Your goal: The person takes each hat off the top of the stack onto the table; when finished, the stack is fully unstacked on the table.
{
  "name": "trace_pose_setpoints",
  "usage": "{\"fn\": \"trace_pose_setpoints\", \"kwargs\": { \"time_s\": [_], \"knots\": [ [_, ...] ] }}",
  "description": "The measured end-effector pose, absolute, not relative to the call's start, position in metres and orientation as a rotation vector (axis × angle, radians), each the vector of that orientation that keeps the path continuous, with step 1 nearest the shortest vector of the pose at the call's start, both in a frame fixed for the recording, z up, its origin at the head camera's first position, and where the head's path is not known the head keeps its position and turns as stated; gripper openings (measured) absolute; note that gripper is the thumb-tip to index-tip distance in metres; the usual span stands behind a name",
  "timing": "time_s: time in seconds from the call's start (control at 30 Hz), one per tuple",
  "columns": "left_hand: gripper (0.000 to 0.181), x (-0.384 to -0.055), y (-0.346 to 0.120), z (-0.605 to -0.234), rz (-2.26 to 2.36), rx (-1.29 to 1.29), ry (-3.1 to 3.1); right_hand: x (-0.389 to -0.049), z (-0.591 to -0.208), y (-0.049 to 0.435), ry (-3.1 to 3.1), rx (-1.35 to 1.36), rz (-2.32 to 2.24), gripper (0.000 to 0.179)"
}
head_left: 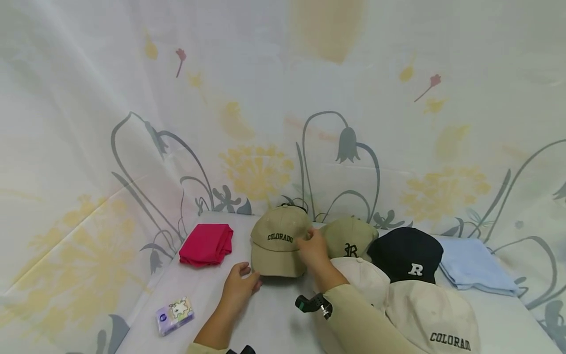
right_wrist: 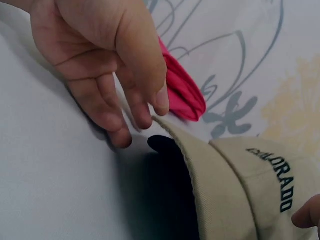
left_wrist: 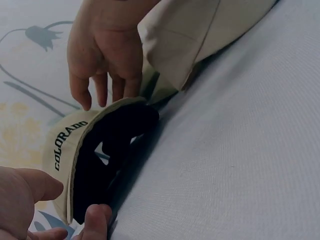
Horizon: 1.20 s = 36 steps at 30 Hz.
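A khaki cap (head_left: 279,258) with COLORADO on its front stands at the back middle of the white table, its brim facing me. My left hand (head_left: 239,284) is at the brim's left corner, fingers loosely bent and spread. In the right wrist view, the left thumb (right_wrist: 161,100) is close to the brim's edge, fingers below. My right hand (head_left: 315,251) touches the cap's right side. Its fingers (left_wrist: 117,86) point down at the crown and brim in the left wrist view. Under the brim, the cap's inside (left_wrist: 92,185) looks dark.
Right of it sit an olive cap (head_left: 347,236), a black cap (head_left: 404,250) and two cream caps, one (head_left: 431,309) lettered COLORADO. A folded light blue cloth (head_left: 475,265) lies far right. A red folded cloth (head_left: 207,244) and a purple tissue pack (head_left: 174,315) lie left. Patterned fabric (head_left: 265,123) hangs behind.
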<state>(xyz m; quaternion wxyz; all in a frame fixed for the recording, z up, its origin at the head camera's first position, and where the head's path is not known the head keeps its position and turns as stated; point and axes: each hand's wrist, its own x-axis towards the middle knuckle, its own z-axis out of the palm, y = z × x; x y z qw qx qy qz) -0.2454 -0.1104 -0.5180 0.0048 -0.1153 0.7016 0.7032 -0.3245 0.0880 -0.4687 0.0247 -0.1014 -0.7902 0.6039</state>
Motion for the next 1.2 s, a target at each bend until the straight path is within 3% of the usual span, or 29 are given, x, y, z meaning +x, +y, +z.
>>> {"fn": "trace_pose_setpoints", "kwargs": {
  "time_s": [0.57,1.2],
  "knots": [
    [0.066,-0.247,-0.11,-0.52,2.104,-0.291,2.334,-0.328,-0.493,0.087,-2.385,-0.38,1.941,0.07],
    [0.055,-0.248,-0.108,-0.524,2.077,-0.256,2.46,-0.326,-0.498,0.092,-2.349,-0.354,2.054,0.07]
  ]
}}
